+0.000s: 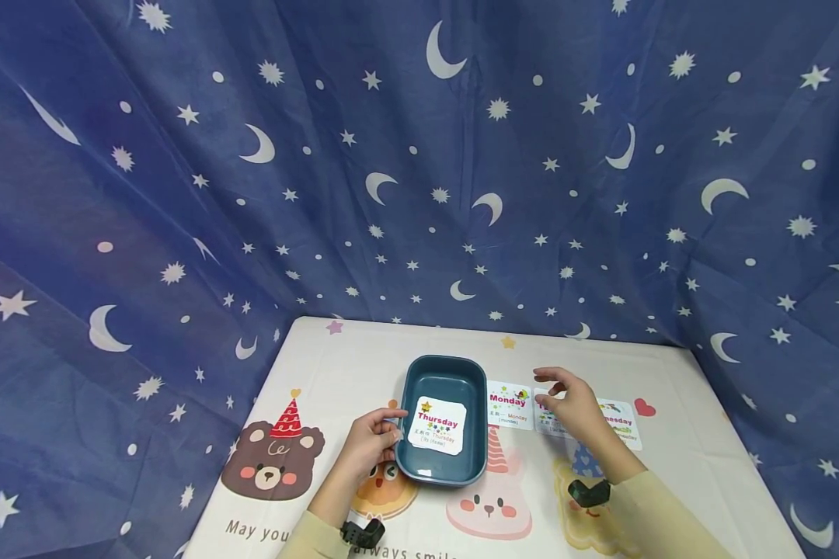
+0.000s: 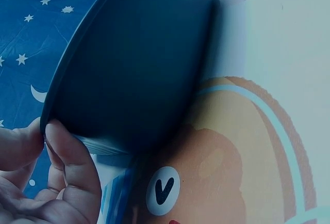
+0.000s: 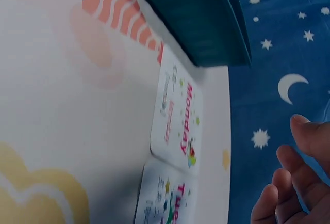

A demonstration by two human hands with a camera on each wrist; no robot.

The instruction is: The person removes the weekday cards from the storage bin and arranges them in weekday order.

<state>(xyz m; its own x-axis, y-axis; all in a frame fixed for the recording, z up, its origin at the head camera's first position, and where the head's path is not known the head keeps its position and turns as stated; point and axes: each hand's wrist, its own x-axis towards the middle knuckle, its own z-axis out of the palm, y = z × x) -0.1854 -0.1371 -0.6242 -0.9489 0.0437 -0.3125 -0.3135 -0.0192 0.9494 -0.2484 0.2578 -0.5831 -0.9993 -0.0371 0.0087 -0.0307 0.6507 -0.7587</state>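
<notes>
Near the tabletop's front edge, the left hand (image 1: 369, 441) pinches the rim of the dark teal oblong plastic tray (image 1: 405, 388) holding the white Thursday card (image 1: 436, 424). The right hand (image 1: 575, 407) hovers, fingers loosely spread and empty, over the white Tuesday card (image 3: 165, 203). Picking seems underway; next, probably lower and pinch its edge.

Cartoon-animal tablecloth (image 1: 335, 365) on the table, moon-and-star blue curtain (image 1: 252, 194) draped behind and around.

From my seat, the cloth (image 1: 363, 365) lies bare beyond the tray (image 1: 442, 371) up to the starry curtain (image 1: 461, 194), which walls off back and sides. My left hand (image 1: 370, 442) blocks the tray's left rim; my right hand (image 1: 576, 411) hovers over the cards (image 1: 510, 404), leaving the tray's top open.
</notes>
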